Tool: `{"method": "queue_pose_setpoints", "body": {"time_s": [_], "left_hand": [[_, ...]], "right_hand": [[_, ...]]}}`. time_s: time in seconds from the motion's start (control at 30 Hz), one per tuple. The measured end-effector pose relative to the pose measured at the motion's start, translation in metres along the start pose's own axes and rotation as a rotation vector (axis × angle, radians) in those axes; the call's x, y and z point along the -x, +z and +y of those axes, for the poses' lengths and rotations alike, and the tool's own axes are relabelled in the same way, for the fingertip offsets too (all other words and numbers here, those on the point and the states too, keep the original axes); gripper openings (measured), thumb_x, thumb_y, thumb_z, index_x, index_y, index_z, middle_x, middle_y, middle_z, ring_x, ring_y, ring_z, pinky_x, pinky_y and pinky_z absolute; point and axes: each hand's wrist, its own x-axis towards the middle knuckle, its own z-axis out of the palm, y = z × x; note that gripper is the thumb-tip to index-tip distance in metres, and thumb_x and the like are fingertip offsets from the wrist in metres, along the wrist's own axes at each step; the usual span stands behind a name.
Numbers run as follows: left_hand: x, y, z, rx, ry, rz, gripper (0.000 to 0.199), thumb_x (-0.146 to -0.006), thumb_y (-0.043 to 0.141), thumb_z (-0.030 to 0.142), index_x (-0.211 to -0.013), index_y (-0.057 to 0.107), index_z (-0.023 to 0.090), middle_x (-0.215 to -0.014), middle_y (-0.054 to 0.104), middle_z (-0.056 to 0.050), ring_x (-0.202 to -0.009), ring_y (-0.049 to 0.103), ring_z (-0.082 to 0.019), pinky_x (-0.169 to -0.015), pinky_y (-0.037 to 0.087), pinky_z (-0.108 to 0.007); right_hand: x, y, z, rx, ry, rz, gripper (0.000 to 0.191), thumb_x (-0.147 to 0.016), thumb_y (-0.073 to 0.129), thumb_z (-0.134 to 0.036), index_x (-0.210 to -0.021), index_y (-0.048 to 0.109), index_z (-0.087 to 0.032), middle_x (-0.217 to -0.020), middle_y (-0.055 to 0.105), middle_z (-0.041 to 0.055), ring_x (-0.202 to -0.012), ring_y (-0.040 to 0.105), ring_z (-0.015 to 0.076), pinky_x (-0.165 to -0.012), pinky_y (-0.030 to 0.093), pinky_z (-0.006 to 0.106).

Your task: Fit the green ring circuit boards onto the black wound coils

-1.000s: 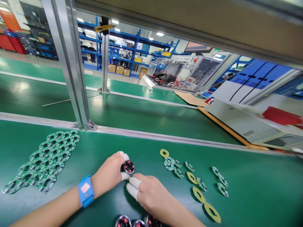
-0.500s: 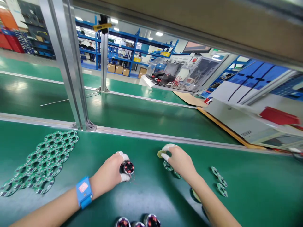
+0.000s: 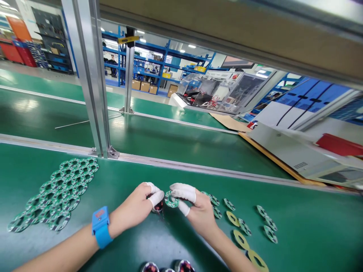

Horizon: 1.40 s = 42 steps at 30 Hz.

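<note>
My left hand (image 3: 135,204), fingertips in white finger cots and a blue strap at the wrist, is closed on a small round motor coil core (image 3: 158,207) with reddish copper windings and thin loose wires. Its fingers hide most of the core. Just to the right, my right hand (image 3: 197,211), also in white finger cots, pinches a green ring-shaped circuit board (image 3: 167,199) between thumb and fingers. The board is tilted up close beside the core; whether they touch I cannot tell.
Many green ring boards (image 3: 61,192) lie grouped at left. More ring boards (image 3: 244,226) and yellow rings (image 3: 241,239) lie at right. Several coil cores (image 3: 185,266) stand at the front edge. An aluminium post (image 3: 95,90) and rail (image 3: 170,166) bound the bench behind.
My right hand has moved left from the loose rings to beside my left hand, bringing a ring board. My left hand's thumb has shifted over the coil core. The view has shifted slightly.
</note>
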Motion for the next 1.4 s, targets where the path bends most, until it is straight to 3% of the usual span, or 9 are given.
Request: {"method": "queue_pose_setpoints", "body": {"time_s": [0.27, 0.5, 0.73, 0.87, 0.97, 1.03, 1.1, 1.27, 1.4], "left_hand": [[-0.003, 0.004, -0.001, 0.168, -0.075, -0.032, 0.028, -0.076, 0.047, 0.036, -0.054, 0.047, 0.018, -0.059, 0.049, 0.001, -0.062, 0.045, -0.014, -0.062, 0.037, -0.026], [-0.005, 0.002, -0.001, 0.179, -0.133, 0.221, 0.035, -0.074, 0.048, 0.041, -0.047, 0.043, 0.019, -0.056, 0.045, 0.001, -0.06, 0.044, -0.015, -0.06, 0.035, -0.028], [0.004, 0.018, 0.003, 0.108, -0.097, 0.192, 0.036, -0.082, 0.047, 0.035, -0.051, 0.054, 0.018, -0.062, 0.056, -0.001, -0.07, 0.051, -0.016, -0.065, 0.039, -0.027], [0.007, 0.018, 0.007, 0.072, -0.078, 0.17, 0.036, -0.085, 0.046, 0.031, -0.052, 0.054, 0.018, -0.064, 0.057, 0.0, -0.073, 0.051, -0.016, -0.066, 0.04, -0.027], [0.008, 0.012, 0.006, -0.148, -0.016, 0.179, 0.033, -0.088, 0.044, 0.033, -0.065, 0.062, 0.019, -0.074, 0.06, -0.002, -0.078, 0.05, -0.018, -0.072, 0.039, -0.03], [0.008, 0.008, 0.003, -0.391, 0.005, 0.205, 0.026, -0.082, 0.055, 0.044, -0.085, 0.065, 0.02, -0.089, 0.061, -0.005, -0.086, 0.048, -0.022, -0.076, 0.037, -0.034], [0.009, 0.005, -0.001, -0.583, -0.017, 0.172, 0.044, -0.068, 0.068, 0.052, -0.096, 0.063, 0.019, -0.097, 0.059, -0.008, -0.089, 0.046, -0.026, -0.076, 0.037, -0.037], [0.007, 0.005, -0.009, -0.699, -0.049, 0.027, 0.037, -0.064, 0.074, 0.047, -0.083, 0.063, 0.017, -0.087, 0.06, -0.007, -0.085, 0.048, -0.026, -0.072, 0.036, -0.036], [0.005, 0.005, -0.01, -0.727, -0.032, 0.02, 0.036, -0.063, 0.076, 0.046, -0.081, 0.064, 0.017, -0.086, 0.06, -0.007, -0.086, 0.048, -0.027, -0.07, 0.036, -0.035]], "right_hand": [[0.001, 0.008, -0.003, -0.172, 0.118, -0.075, 0.017, -0.072, 0.061, -0.012, -0.077, 0.072, -0.024, -0.085, 0.073, 0.0047, -0.08, 0.068, 0.0199, -0.074, 0.057, 0.032], [0.003, 0.01, -0.01, -0.188, 0.611, -0.063, 0.029, -0.076, 0.06, -0.033, -0.097, 0.066, -0.014, -0.071, 0.067, 0.0066, -0.056, 0.064, 0.0178, -0.047, 0.055, 0.028], [0.008, 0.012, -0.022, 0.053, 0.48, -0.091, 0.035, -0.069, 0.068, -0.037, -0.096, 0.065, -0.015, -0.069, 0.059, 0.0036, -0.048, 0.055, 0.0132, -0.042, 0.052, 0.025], [0.004, 0.008, -0.018, -0.005, 0.479, -0.101, 0.03, -0.066, 0.069, -0.032, -0.092, 0.066, -0.016, -0.072, 0.061, 0.0045, -0.053, 0.058, 0.0146, -0.042, 0.052, 0.024], [-0.002, 0.003, -0.009, -0.059, 0.552, -0.096, 0.034, -0.064, 0.069, -0.033, -0.093, 0.066, -0.016, -0.076, 0.064, 0.0057, -0.058, 0.061, 0.0163, -0.047, 0.054, 0.026], [-0.005, 0.0, -0.001, -0.088, 0.613, -0.066, 0.035, -0.063, 0.07, -0.035, -0.092, 0.066, -0.015, -0.076, 0.066, 0.0066, -0.062, 0.062, 0.0183, -0.051, 0.055, 0.029], [-0.008, -0.001, 0.007, -0.147, 0.685, -0.05, 0.037, -0.062, 0.07, -0.037, -0.089, 0.065, -0.014, -0.076, 0.067, 0.0074, -0.063, 0.062, 0.0198, -0.051, 0.054, 0.03], [-0.007, 0.005, 0.016, -0.319, 0.81, -0.178, 0.036, -0.061, 0.068, -0.038, -0.086, 0.064, -0.013, -0.069, 0.065, 0.0049, -0.057, 0.059, 0.0168, -0.046, 0.051, 0.028], [-0.005, 0.009, 0.01, -0.328, 0.736, -0.288, 0.03, -0.064, 0.065, -0.032, -0.088, 0.065, -0.013, -0.075, 0.065, 0.0056, -0.065, 0.06, 0.0174, -0.05, 0.052, 0.026]]}}
